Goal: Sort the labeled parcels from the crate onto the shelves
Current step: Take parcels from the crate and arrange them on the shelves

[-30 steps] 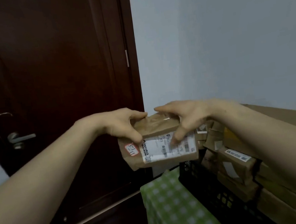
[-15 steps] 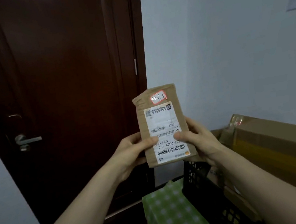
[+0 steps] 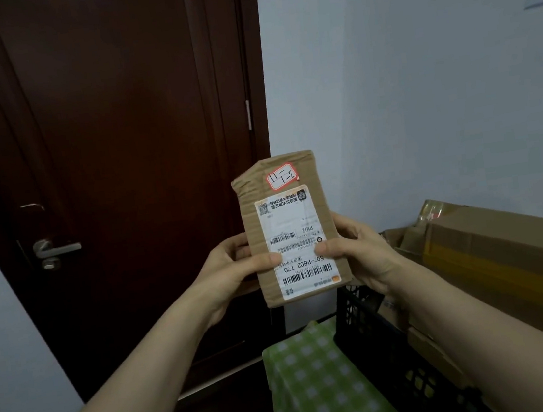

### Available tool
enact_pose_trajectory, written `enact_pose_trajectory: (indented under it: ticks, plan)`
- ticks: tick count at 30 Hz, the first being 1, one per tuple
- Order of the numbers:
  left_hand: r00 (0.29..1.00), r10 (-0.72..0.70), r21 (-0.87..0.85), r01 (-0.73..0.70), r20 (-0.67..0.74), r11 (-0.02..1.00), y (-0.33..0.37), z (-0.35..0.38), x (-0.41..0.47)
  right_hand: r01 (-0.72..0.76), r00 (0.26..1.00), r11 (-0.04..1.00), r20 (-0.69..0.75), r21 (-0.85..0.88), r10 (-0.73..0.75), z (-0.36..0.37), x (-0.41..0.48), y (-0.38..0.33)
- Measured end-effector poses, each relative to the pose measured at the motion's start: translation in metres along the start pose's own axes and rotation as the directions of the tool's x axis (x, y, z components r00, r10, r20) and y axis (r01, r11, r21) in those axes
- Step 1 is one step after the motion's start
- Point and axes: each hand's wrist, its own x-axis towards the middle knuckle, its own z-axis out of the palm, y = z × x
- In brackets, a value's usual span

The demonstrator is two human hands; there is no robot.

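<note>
Gripping a brown parcel (image 3: 292, 229) from both sides, the 2 hands hold it upright in the air in front of the dark door (image 3: 118, 156), above the near corner of the black crate (image 3: 366, 331). The left hand (image 3: 233, 269) is clamped on the parcel's left edge, with its thumb (image 3: 263, 260) pressed flat on the front and its fingers curled behind. The right hand (image 3: 355, 250) clamps the right edge the same way, and its thumb (image 3: 333, 251) lies on the white label (image 3: 297, 242). The 2 thumb tips point at each other, just apart. The label's print is upside down; 507-P802 T70 can be made out below the thumbs. A small red-edged sticker (image 3: 282, 176) with handwritten marks sits above the label, near the crumpled top end.

Inside the crate, more parcels (image 3: 390, 307) show past the right forearm. A green checked cloth (image 3: 313, 373) lies just left of the crate. A large box (image 3: 512, 260) with yellow tape stands to the right against the pale wall (image 3: 419, 82). The door has a metal handle (image 3: 56, 249).
</note>
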Motion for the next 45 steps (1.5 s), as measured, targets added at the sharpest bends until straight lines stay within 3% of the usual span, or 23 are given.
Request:
enact_pose_trajectory:
  ticks: [2,4,6,7,8,9,10,11,12,13,15,17,18,19,20,22,23,25,28,31,45]
  plan:
    - [0.997,-0.061,0.022,0.06,0.042,0.998,0.0,-0.005,0.0,-0.03,0.999,0.999,-0.028,-0.039,0.029,0.002,0.001,-0.002]
    - [0.995,-0.1,0.094,0.1,-0.003,0.991,0.001,-0.009,0.001,-0.09,0.993,0.99,-0.085,-0.111,0.081,0.003,0.003,-0.005]
    - [0.99,0.008,0.299,0.035,-0.141,0.954,0.007,-0.013,0.002,-0.168,0.979,0.935,-0.166,-0.313,0.12,0.004,0.003,-0.012]
    - [0.978,0.109,0.462,-0.015,-0.177,0.887,0.014,-0.014,0.001,-0.2,0.973,0.844,-0.201,-0.498,0.112,0.004,0.004,-0.016]
    - [0.962,0.229,0.652,-0.077,-0.15,0.754,0.02,-0.013,-0.001,-0.209,0.975,0.69,-0.203,-0.693,0.091,0.005,0.004,-0.022]
    - [0.949,0.311,0.83,-0.135,-0.049,0.541,0.028,-0.013,-0.001,-0.18,0.984,0.496,-0.166,-0.849,0.073,0.007,0.005,-0.026]
    - [0.951,0.293,0.938,-0.183,0.094,0.295,0.034,-0.011,0.001,-0.126,0.992,0.322,-0.111,-0.938,0.064,0.011,0.007,-0.03]
    - [0.96,0.185,0.97,-0.229,0.211,0.083,0.038,-0.008,0.002,-0.064,0.996,0.2,-0.052,-0.978,0.067,0.016,0.008,-0.033]
    - [0.961,0.038,0.961,-0.27,0.272,-0.051,0.039,-0.005,0.005,-0.007,0.997,0.133,0.003,-0.991,0.078,0.022,0.009,-0.037]
    - [0.954,-0.098,0.951,-0.292,0.283,-0.101,0.038,-0.003,0.006,0.045,0.994,0.104,0.055,-0.994,0.099,0.029,0.009,-0.04]
    - [0.943,-0.195,0.955,-0.286,0.268,-0.074,0.036,-0.001,0.009,0.13,0.984,0.039,0.134,-0.991,0.119,0.039,0.009,-0.046]
    - [0.959,-0.134,0.968,-0.252,0.248,-0.016,0.038,-0.005,0.007,0.182,0.981,-0.052,0.178,-0.982,0.075,0.042,0.007,-0.048]
    - [0.972,-0.094,0.977,-0.21,0.213,0.042,0.038,-0.009,0.006,0.177,0.984,-0.049,0.177,-0.983,0.005,0.041,0.006,-0.047]
    - [0.986,-0.06,0.976,-0.143,0.154,0.162,0.036,-0.015,0.004,0.143,0.984,0.028,0.139,-0.989,-0.112,0.039,0.004,-0.046]
    - [0.996,-0.045,0.935,-0.061,0.082,0.349,0.032,-0.023,0.003,0.092,0.967,0.188,0.042,-0.978,-0.251,0.037,0.001,-0.043]
    - [0.997,-0.075,0.683,0.05,0.006,0.728,0.023,-0.035,-0.006,0.022,0.895,0.608,-0.256,-0.794,-0.366,0.031,-0.003,-0.037]
    - [0.995,-0.095,0.512,0.078,0.007,0.855,0.016,-0.037,-0.01,-0.023,0.885,0.758,-0.366,-0.651,-0.287,0.029,-0.004,-0.031]
    - [0.993,-0.114,0.229,0.111,0.001,0.967,0.006,-0.036,-0.017,-0.136,0.915,0.92,-0.403,-0.368,-0.025,0.028,-0.007,-0.017]
    - [0.995,-0.095,0.05,0.094,0.007,0.994,0.0,-0.03,-0.021,-0.195,0.962,0.979,-0.205,-0.054,0.18,0.034,-0.009,0.002]
    - [0.997,-0.07,0.0,0.07,0.008,0.998,0.001,-0.032,-0.024,-0.14,0.987,0.987,-0.092,-0.08,0.132,0.04,-0.009,0.005]
    - [0.998,-0.042,0.016,0.043,-0.051,0.999,-0.001,-0.065,-0.036,-0.035,0.997,0.989,-0.078,-0.145,0.024,0.069,-0.003,0.007]
